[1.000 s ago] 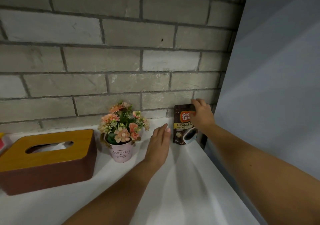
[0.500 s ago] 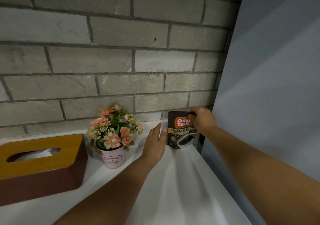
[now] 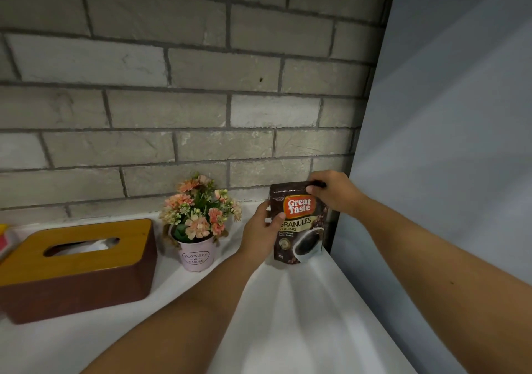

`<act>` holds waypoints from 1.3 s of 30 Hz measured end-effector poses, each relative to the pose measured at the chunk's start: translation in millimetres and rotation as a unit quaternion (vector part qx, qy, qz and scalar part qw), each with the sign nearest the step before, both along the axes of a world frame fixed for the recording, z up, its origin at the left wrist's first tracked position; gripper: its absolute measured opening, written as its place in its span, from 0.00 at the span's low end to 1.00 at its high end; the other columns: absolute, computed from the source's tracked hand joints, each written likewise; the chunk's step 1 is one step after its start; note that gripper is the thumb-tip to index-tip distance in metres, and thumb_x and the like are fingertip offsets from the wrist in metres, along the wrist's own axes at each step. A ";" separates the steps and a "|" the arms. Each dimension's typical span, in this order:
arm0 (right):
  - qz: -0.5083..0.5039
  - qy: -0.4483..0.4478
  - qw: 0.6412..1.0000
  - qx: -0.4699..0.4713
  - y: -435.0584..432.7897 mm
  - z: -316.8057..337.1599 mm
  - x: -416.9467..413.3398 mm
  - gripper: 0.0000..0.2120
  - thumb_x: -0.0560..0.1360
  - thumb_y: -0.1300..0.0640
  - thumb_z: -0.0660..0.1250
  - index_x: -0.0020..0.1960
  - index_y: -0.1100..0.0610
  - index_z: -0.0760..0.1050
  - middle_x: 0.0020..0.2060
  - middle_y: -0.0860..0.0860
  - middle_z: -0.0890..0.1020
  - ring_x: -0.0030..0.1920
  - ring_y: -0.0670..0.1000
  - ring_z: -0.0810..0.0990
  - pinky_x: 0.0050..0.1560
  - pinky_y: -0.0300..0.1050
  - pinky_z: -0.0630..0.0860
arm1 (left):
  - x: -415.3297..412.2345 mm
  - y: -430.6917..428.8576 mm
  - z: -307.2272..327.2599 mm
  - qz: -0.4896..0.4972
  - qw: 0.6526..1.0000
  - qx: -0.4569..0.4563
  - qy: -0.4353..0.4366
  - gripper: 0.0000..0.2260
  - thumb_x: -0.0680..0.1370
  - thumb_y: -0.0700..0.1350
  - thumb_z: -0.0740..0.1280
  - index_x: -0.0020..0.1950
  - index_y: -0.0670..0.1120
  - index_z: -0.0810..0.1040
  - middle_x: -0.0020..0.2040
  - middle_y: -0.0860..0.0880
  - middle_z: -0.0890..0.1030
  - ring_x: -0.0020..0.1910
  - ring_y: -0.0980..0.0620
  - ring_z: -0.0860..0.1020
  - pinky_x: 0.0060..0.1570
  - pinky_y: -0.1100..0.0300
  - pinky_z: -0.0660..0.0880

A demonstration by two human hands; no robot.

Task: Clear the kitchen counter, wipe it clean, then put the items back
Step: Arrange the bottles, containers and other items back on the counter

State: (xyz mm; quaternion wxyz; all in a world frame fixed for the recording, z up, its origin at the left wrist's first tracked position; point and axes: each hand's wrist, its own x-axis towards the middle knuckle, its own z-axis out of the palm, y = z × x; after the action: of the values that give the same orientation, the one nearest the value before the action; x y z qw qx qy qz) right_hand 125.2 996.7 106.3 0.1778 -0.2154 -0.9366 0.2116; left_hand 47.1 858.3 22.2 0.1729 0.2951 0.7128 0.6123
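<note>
- Coffee granules pouch stands upright at the tabletop's 1 o'clock corner; left hand grips its side, right hand pinches its top with curled fingers.
- Flower pot, 11 o'clock, and tissue box, 9 o'clock, sit uncleared; wiping and returning look still ahead.

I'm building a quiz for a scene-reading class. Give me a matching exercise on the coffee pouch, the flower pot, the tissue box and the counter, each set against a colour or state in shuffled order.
Things:
1. coffee pouch
2. flower pot
3. tissue box
4. counter

Colours or states:
A. white
B. pink, with lettering
C. held by the left hand at its side and by the right hand at its top
D. brown sides, yellowish slotted top

Pairs: 1-C, 2-B, 3-D, 4-A
</note>
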 end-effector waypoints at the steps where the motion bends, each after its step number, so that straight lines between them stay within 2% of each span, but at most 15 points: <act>1: 0.012 0.001 1.000 -0.007 -4.0 4.0 2.4 0.10 0.78 0.58 0.62 0.56 0.61 0.76 0.54 0.57 0.80 0.53 0.53 0.78 0.50 0.44 0.76 | 1.1 -3.9 3.2 0.002 1.000 0.010 -0.004 0.17 0.79 0.46 0.62 0.67 0.46 0.70 0.61 0.46 0.77 0.59 0.47 0.76 0.55 0.58 0.73; 4: 0.029 0.011 0.999 -0.041 -16.1 12.7 8.1 0.10 0.78 0.58 0.63 0.56 0.62 0.76 0.52 0.57 0.80 0.54 0.55 0.78 0.56 0.50 0.77 | 2.6 -17.2 9.9 0.015 0.999 0.034 -0.010 0.11 0.79 0.44 0.63 0.59 0.42 0.77 0.55 0.43 0.81 0.54 0.46 0.80 0.56 0.51 0.76; 7: 0.039 0.027 0.993 -0.104 -25.8 16.1 10.6 0.07 0.76 0.58 0.65 0.52 0.59 0.77 0.48 0.54 0.81 0.53 0.54 0.79 0.57 0.53 0.78 | 3.3 -31.9 14.7 0.045 0.998 0.038 -0.005 0.09 0.78 0.42 0.64 0.54 0.41 0.80 0.51 0.43 0.83 0.50 0.46 0.81 0.55 0.48 0.77; 10: 0.048 0.062 0.980 -0.183 -37.9 19.0 12.6 0.02 0.74 0.58 0.68 0.46 0.56 0.77 0.47 0.54 0.82 0.51 0.54 0.81 0.55 0.52 0.79 | 3.4 -48.9 18.2 0.065 0.997 0.050 0.005 0.07 0.78 0.41 0.64 0.51 0.41 0.81 0.49 0.43 0.83 0.47 0.46 0.80 0.54 0.49 0.77; 12: 0.059 0.087 0.965 -0.238 -48.2 21.9 15.3 0.03 0.73 0.59 0.70 0.45 0.54 0.77 0.48 0.53 0.82 0.49 0.53 0.81 0.51 0.48 0.79 | 3.9 -62.6 22.1 0.071 0.996 0.058 0.013 0.08 0.78 0.41 0.64 0.51 0.40 0.81 0.49 0.42 0.83 0.47 0.46 0.80 0.54 0.49 0.77; 16: 0.081 0.049 0.950 -0.299 -71.7 21.8 22.4 0.07 0.73 0.58 0.69 0.51 0.55 0.77 0.48 0.52 0.82 0.51 0.52 0.80 0.53 0.47 0.78 | 1.9 -92.5 27.4 0.078 0.994 0.071 0.019 0.07 0.77 0.40 0.65 0.48 0.42 0.83 0.45 0.44 0.83 0.48 0.43 0.81 0.53 0.46 0.77; 18: 0.079 0.035 0.948 -0.307 -85.6 19.4 25.4 0.10 0.73 0.57 0.69 0.54 0.57 0.78 0.47 0.52 0.83 0.52 0.53 0.80 0.52 0.47 0.77 | -1.2 -108.6 27.0 0.075 0.993 0.086 0.002 0.08 0.77 0.40 0.65 0.43 0.47 0.84 0.46 0.42 0.83 0.49 0.40 0.81 0.54 0.41 0.76; 19: 0.078 0.035 0.948 -0.307 -93.2 18.4 26.2 0.10 0.73 0.57 0.69 0.54 0.57 0.79 0.47 0.51 0.83 0.52 0.53 0.80 0.51 0.46 0.77 | -1.3 -118.0 28.1 0.075 0.994 0.082 0.005 0.08 0.77 0.40 0.65 0.43 0.46 0.83 0.46 0.42 0.83 0.49 0.40 0.81 0.54 0.41 0.76; 22: 0.073 0.042 0.949 -0.303 -121.2 20.0 25.3 0.08 0.73 0.57 0.69 0.52 0.57 0.80 0.47 0.51 0.84 0.52 0.52 0.80 0.49 0.45 0.77 | -1.9 -149.1 33.7 0.074 0.995 0.066 0.026 0.08 0.78 0.42 0.64 0.49 0.41 0.82 0.48 0.42 0.83 0.49 0.44 0.81 0.54 0.45 0.77; 26: 0.070 0.048 0.951 -0.297 -165.3 27.4 20.4 0.06 0.73 0.58 0.69 0.49 0.56 0.80 0.46 0.51 0.84 0.51 0.51 0.80 0.47 0.43 0.77 | -5.3 -194.1 42.6 0.054 0.996 0.071 0.023 0.07 0.78 0.42 0.63 0.49 0.45 0.81 0.48 0.44 0.83 0.49 0.46 0.81 0.54 0.48 0.77; 29: 0.066 0.054 0.950 -0.301 -198.9 31.5 16.2 0.04 0.72 0.58 0.70 0.47 0.55 0.80 0.44 0.51 0.84 0.49 0.50 0.80 0.48 0.43 0.77 | -10.3 -227.2 50.9 0.046 0.997 0.062 0.014 0.08 0.79 0.43 0.63 0.54 0.44 0.80 0.49 0.47 0.82 0.48 0.49 0.80 0.49 0.54 0.78; 32: 0.061 0.061 0.951 -0.297 -231.8 32.4 11.8 0.07 0.72 0.59 0.70 0.50 0.56 0.80 0.45 0.52 0.84 0.47 0.49 0.80 0.44 0.41 0.77 | -17.5 -257.9 56.7 0.040 0.997 0.071 -0.001 0.09 0.78 0.44 0.64 0.57 0.45 0.78 0.49 0.49 0.81 0.48 0.51 0.80 0.48 0.54 0.78; 36: 0.063 0.069 0.947 -0.308 -266.6 26.2 5.2 0.09 0.73 0.59 0.70 0.52 0.58 0.80 0.47 0.54 0.84 0.45 0.48 0.81 0.39 0.38 0.76 | -25.0 -292.2 57.6 0.037 0.996 0.087 0.001 0.05 0.78 0.45 0.64 0.52 0.48 0.78 0.47 0.50 0.82 0.46 0.54 0.80 0.49 0.53 0.78; 39: 0.062 0.070 0.943 -0.319 -283.3 19.8 3.0 0.12 0.72 0.59 0.71 0.54 0.60 0.80 0.49 0.55 0.84 0.47 0.49 0.82 0.42 0.40 0.78 | -27.2 -308.9 54.7 0.032 0.995 0.093 -0.009 0.05 0.79 0.44 0.63 0.51 0.48 0.78 0.44 0.53 0.81 0.43 0.57 0.79 0.46 0.57 0.77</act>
State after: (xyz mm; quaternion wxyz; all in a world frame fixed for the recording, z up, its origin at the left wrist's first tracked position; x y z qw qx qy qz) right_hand 128.3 713.3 126.1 0.1512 -0.1868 -0.8165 0.5249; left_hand 19.9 549.4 76.9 0.1316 0.2809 0.6605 0.6837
